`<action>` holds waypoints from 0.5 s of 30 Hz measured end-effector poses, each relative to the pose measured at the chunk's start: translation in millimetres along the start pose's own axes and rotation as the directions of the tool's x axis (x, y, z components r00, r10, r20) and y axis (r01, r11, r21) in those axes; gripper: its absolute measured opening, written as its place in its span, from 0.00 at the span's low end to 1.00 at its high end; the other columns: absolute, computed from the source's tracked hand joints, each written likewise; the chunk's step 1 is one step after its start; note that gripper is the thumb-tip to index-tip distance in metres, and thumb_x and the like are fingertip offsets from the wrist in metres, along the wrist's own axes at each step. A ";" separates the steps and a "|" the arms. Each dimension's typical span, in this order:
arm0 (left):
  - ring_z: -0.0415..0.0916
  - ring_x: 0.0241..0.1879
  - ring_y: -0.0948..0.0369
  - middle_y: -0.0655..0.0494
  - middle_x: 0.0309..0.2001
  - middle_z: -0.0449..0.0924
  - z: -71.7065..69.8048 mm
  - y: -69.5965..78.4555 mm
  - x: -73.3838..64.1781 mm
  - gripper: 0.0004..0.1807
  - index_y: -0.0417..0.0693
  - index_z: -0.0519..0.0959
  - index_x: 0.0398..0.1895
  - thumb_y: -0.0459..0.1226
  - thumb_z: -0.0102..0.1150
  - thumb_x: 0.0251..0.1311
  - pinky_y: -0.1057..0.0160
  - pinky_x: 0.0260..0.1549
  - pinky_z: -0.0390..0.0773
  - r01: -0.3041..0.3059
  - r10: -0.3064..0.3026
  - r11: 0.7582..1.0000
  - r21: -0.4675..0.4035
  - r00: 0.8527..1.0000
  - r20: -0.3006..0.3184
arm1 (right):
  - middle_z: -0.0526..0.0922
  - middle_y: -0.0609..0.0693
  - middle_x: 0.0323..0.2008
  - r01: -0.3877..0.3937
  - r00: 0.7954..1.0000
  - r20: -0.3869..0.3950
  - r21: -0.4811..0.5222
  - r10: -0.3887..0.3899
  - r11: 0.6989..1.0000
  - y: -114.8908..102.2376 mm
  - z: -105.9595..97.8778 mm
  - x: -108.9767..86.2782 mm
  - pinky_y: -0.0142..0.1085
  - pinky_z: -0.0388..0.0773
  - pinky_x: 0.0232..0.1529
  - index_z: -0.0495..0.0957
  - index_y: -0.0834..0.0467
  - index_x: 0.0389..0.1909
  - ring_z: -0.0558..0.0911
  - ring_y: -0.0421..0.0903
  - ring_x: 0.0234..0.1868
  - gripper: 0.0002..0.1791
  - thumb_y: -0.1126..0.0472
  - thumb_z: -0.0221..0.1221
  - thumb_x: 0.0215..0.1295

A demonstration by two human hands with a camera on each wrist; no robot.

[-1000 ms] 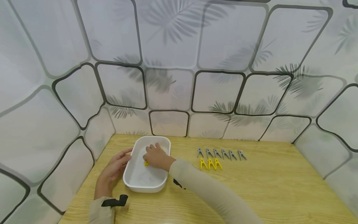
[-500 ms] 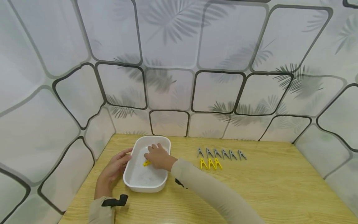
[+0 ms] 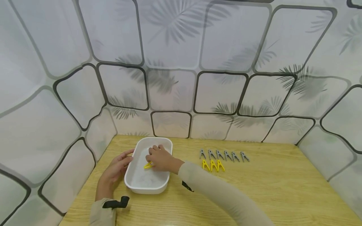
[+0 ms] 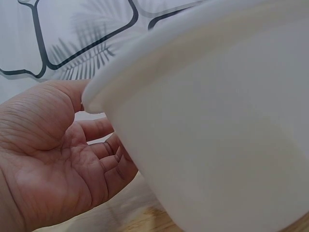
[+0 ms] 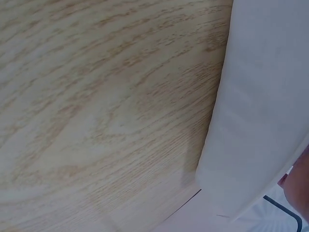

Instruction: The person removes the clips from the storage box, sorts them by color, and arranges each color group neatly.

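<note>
A white plastic basin stands on the table at left of centre in the head view. My left hand lies along its left outer side, relaxed fingers touching the wall below the rim. Inside the basin, my right hand has curled fingers on a yellow clothespin. Part of that clothespin sticks out to the left of the hand; the rest is hidden beneath it. Only the basin's outer wall and a sliver of the right hand show in the right wrist view.
To the right of the basin, several grey clothespins lie in a row. In front of them are three yellow clothespins. A patterned curtain hangs behind the wooden table and on both sides.
The yellow clothespin in the basin has turned and shows more of its length to the left. My right wrist and forearm have shifted slightly rightward. The left hand stays still.
</note>
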State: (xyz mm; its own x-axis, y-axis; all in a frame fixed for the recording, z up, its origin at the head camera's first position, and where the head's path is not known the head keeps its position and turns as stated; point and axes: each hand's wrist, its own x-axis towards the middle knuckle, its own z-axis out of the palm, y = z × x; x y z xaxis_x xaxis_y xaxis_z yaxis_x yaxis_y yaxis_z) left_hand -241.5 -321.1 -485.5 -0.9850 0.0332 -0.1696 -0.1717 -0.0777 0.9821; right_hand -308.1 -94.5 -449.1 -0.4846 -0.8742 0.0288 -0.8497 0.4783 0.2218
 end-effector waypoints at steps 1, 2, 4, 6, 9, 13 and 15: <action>0.82 0.44 0.67 0.64 0.42 0.82 0.1 0.1 -0.2 0.27 0.45 0.66 0.74 0.36 0.54 0.74 0.66 0.47 0.82 0.000 0.000 1.000 -0.002 1.000 0.002 | 0.76 0.41 0.46 0.006 1.000 -0.016 0.001 -0.006 1.000 -0.3 -1.1 -1.4 0.39 0.66 0.55 0.80 0.43 0.45 0.70 0.41 0.49 0.10 0.48 0.66 0.65; 0.82 0.44 0.67 0.64 0.43 0.82 -0.1 -0.1 0.0 0.27 0.45 0.66 0.74 0.36 0.54 0.74 0.66 0.47 0.82 0.000 0.000 1.000 -0.003 1.000 0.003 | 0.76 0.41 0.46 0.013 0.999 -0.035 0.003 -0.013 1.000 -0.6 -2.1 -2.8 0.39 0.66 0.56 0.80 0.43 0.45 0.70 0.41 0.48 0.11 0.47 0.66 0.65; 0.81 0.44 0.67 0.65 0.43 0.81 0.0 -0.1 -0.1 0.27 0.44 0.66 0.74 0.36 0.54 0.74 0.66 0.47 0.82 -0.004 0.004 1.000 -0.006 1.000 0.011 | 0.76 0.41 0.46 0.025 0.997 -0.076 -0.007 -0.025 1.000 -1.5 -3.9 -5.8 0.39 0.66 0.56 0.80 0.43 0.44 0.70 0.41 0.48 0.11 0.45 0.66 0.65; 0.81 0.44 0.67 0.64 0.43 0.81 0.1 -0.1 -0.2 0.27 0.44 0.66 0.74 0.36 0.54 0.74 0.66 0.46 0.82 -0.006 0.006 1.000 -0.012 1.000 0.008 | 0.76 0.41 0.46 0.036 0.992 -0.119 -0.018 -0.038 0.999 -2.4 -6.1 -9.1 0.40 0.66 0.57 0.80 0.43 0.43 0.70 0.41 0.48 0.12 0.44 0.66 0.64; 0.81 0.45 0.68 0.65 0.43 0.81 0.1 0.3 -0.4 0.28 0.43 0.64 0.75 0.37 0.53 0.75 0.66 0.47 0.81 -0.010 0.010 1.000 -0.003 1.000 0.021 | 0.76 0.42 0.45 0.046 0.983 -0.179 -0.025 -0.050 0.999 -3.3 -7.8 -13.3 0.41 0.67 0.58 0.79 0.44 0.43 0.71 0.41 0.47 0.12 0.44 0.65 0.65; 0.81 0.44 0.68 0.66 0.42 0.81 -0.1 0.9 -0.4 0.27 0.46 0.66 0.74 0.37 0.54 0.74 0.66 0.47 0.81 -0.004 0.004 1.000 -0.007 1.000 0.010 | 0.76 0.43 0.44 0.054 0.964 -0.259 -0.040 -0.062 0.998 -3.5 -7.0 -17.9 0.42 0.67 0.58 0.78 0.47 0.42 0.71 0.42 0.46 0.12 0.46 0.64 0.65; 0.81 0.44 0.68 0.66 0.42 0.81 -0.7 0.4 -0.4 0.26 0.47 0.67 0.73 0.37 0.54 0.74 0.66 0.47 0.82 -0.002 0.002 1.000 -0.015 1.000 0.009 | 0.76 0.43 0.43 0.059 0.949 -0.309 -0.044 -0.070 0.997 -3.1 -6.5 -20.4 0.42 0.67 0.57 0.77 0.48 0.41 0.71 0.43 0.46 0.12 0.46 0.64 0.64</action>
State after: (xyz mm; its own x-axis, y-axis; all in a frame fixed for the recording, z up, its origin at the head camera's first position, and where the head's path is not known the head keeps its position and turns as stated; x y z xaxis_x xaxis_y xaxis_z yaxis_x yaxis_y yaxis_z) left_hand -241.2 -321.8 -485.0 -0.9851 0.0419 -0.1666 -0.1698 -0.0925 0.9811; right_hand -294.3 -78.7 -444.1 -0.3365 -0.8882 0.3127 -0.8666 0.4220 0.2662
